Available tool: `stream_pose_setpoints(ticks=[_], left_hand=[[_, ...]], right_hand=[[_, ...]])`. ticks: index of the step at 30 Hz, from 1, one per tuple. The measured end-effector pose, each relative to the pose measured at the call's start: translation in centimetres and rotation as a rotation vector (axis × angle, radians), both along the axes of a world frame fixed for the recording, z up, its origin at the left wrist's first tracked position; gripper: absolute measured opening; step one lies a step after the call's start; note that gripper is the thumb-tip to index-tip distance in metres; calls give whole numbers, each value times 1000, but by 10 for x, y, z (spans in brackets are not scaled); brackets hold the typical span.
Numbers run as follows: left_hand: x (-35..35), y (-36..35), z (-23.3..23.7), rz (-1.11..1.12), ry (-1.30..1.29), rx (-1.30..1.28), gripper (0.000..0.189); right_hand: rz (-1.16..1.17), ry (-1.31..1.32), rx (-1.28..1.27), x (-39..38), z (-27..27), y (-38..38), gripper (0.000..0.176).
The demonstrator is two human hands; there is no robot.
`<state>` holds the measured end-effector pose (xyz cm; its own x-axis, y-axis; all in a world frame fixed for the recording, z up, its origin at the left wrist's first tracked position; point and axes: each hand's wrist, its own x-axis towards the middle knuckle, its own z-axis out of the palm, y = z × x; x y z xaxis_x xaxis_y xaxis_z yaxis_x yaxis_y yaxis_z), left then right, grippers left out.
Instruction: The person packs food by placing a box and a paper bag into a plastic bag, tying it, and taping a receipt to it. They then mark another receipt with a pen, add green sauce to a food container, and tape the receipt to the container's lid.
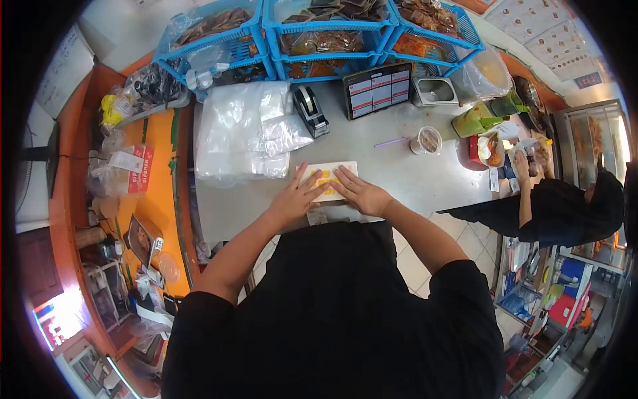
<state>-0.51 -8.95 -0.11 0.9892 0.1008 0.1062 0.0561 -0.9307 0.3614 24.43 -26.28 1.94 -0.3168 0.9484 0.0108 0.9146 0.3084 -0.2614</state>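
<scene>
A small white box with yellow print [325, 174] lies on the steel counter [266, 199] right in front of me. My left hand [296, 197] rests on its left side with the fingers spread. On its right side lies my right hand [361, 192], fingers stretched out flat over the lid. Both hands touch the box from above and grip nothing. Clear plastic bags [239, 133] lie in a stack beyond my left hand. A black tape dispenser [310, 112] stands beside them.
Behind stand blue baskets [329, 28] of packets, a tablet [377, 90] and a metal container [434, 92]. A lidded cup [426, 140] and a purple straw [392, 142] are to the right. Further right, a co-worker [565, 209] in black reaches over the counter near a red food box [487, 150].
</scene>
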Motion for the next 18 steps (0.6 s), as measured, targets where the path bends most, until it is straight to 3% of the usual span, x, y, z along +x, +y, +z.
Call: stream_pose_setpoints(ticks=[1,4,8,10,13,18], left_hand=[[1,1,3,-5,32,43,70],[-2,0,27,-11,84,-9,75],[7,-16,16,54,37,99,76],[13,-29,7,147,28,203,69],[13,-27,-5,122,-138,207,68],[5,-29,-5,180,-119,132,73]], right_hand=[[-8,140,-21,0,3,0,69],[-53,55,-67,-8,12,-7,71],[-93,-24,-23,-20,-13,-8,72],[-219,-101,84,-34,-19,-16,73],[-273,56,88,-42,-20,-22,71],[-225,52,74,-40,-24,-11,71]])
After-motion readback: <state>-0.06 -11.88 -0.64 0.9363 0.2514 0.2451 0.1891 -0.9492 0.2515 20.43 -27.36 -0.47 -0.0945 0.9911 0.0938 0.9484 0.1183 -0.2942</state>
